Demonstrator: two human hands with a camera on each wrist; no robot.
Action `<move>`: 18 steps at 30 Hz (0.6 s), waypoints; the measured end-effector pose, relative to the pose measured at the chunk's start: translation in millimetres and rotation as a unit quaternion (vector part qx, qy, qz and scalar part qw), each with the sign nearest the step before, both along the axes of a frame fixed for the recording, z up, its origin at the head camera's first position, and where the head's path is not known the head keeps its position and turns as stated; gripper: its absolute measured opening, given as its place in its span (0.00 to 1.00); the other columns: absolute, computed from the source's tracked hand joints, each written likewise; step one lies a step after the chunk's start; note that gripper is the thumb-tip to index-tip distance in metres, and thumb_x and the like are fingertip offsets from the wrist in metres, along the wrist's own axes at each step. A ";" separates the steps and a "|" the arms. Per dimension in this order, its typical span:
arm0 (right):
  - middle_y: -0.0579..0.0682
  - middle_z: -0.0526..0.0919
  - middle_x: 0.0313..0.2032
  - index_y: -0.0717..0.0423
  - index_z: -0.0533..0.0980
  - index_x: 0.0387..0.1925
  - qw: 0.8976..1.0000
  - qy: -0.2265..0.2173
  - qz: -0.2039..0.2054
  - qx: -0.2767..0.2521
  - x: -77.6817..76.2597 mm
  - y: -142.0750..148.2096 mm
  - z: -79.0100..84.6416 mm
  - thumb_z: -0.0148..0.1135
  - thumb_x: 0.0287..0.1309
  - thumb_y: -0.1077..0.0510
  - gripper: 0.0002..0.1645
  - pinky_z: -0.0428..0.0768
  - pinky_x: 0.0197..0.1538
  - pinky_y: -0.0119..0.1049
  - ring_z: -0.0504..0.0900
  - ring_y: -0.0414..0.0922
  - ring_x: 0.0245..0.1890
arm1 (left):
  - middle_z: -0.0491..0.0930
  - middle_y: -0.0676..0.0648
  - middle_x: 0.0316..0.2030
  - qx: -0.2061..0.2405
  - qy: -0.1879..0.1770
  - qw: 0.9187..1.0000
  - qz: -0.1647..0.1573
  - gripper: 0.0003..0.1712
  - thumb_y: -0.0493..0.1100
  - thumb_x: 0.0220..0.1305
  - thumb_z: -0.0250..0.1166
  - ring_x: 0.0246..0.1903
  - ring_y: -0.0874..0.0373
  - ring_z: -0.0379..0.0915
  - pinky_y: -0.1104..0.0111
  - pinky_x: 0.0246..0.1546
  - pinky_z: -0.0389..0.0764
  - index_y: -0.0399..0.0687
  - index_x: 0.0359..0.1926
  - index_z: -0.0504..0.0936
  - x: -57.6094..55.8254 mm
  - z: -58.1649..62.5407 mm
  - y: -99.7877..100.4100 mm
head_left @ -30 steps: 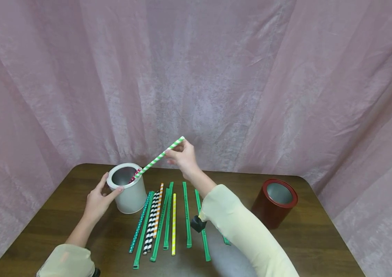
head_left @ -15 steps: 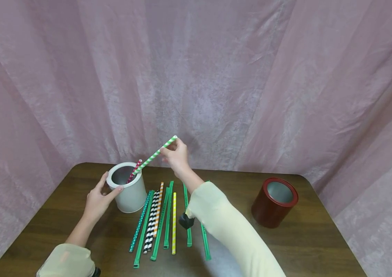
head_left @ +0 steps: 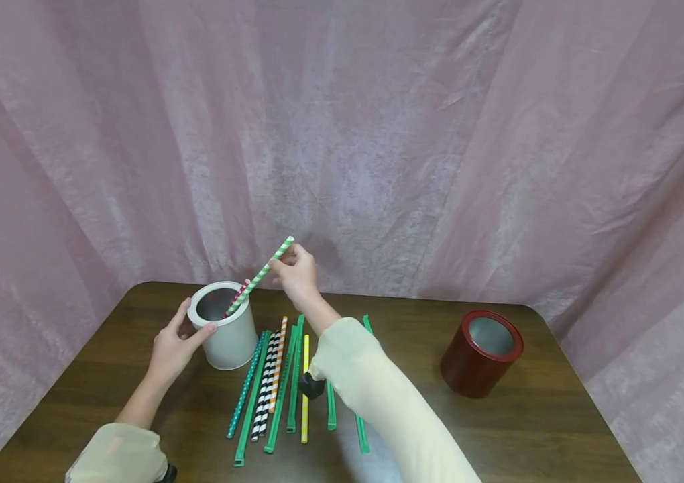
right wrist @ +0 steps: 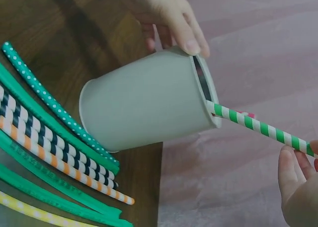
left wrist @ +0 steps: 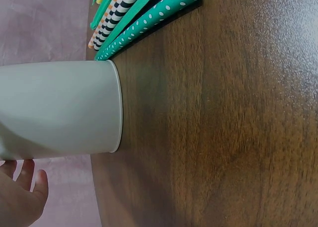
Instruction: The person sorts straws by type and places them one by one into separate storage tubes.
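Green-and-white striped straw (head_left: 260, 276), pale grey can (head_left: 230, 345); white-dotted teal straw (head_left: 246, 386), dark red can (head_left: 467, 369)

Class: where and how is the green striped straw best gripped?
Probably pinch the green striped straw near its upper end, coming from the right: it is slim, and that end leans right, clear of the white canister holding the lower end.

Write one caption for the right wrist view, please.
Right hand pinching a green-striped straw tilted into the pale can, which the left hand holds.
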State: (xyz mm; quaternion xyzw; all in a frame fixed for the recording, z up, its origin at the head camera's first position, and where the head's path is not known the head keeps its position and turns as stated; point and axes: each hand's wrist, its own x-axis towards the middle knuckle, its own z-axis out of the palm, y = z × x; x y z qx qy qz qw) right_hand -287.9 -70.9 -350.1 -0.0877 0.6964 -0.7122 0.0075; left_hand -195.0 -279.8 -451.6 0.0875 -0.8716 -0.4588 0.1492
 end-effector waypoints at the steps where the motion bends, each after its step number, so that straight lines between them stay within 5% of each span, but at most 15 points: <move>1: 0.52 0.78 0.25 0.62 0.72 0.34 1.000 -0.002 0.003 0.001 0.5 -1.2 -2.3 0.59 0.50 0.67 0.07 0.79 0.25 0.30 0.80 0.42 0.24 | 0.57 0.36 0.62 0.000 -0.001 1.000 0.001 0.47 0.56 0.53 0.62 0.60 0.40 0.57 0.47 0.52 0.66 0.49 0.68 0.48 0.3 0.0 0.2; 18: 0.54 0.79 0.28 0.64 0.73 0.34 0.999 -0.028 0.038 0.004 13.4 -13.9 -29.1 0.59 0.51 0.65 0.07 0.80 0.27 0.33 0.81 0.44 0.24 | 0.61 0.34 0.60 0.009 -0.001 1.000 -0.005 0.47 0.55 0.53 0.62 0.59 0.41 0.58 0.48 0.53 0.66 0.48 0.67 0.48 2.1 -0.9 4.7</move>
